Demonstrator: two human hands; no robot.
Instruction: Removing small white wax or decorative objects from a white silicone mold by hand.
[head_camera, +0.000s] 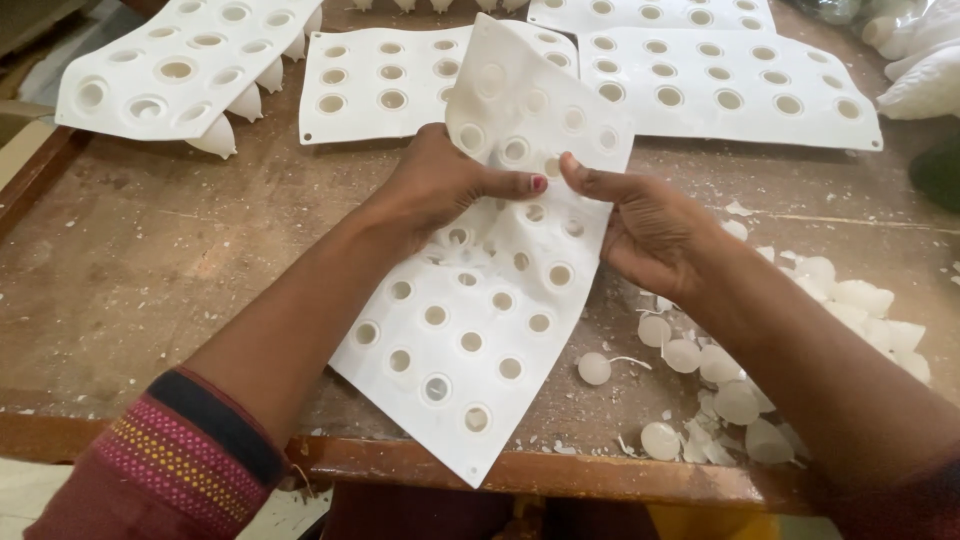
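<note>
A white flexible mould sheet (470, 330) with many round cavities lies tilted across the wooden table (150, 260), its far end bent upward. My left hand (440, 185) grips the sheet's middle from the left, thumb on top. My right hand (645, 225) pinches the sheet's right edge, thumb pointing toward the left thumb. Both thumbs press near the same row of cavities. A few cavities near the front hold white wax.
Several more white mould sheets (720, 85) lie at the back, one at the far left (180, 65) with cone tips underneath. A heap of small white wax pieces (740, 390) and flakes covers the table's right side. The table's front edge (520, 470) is close.
</note>
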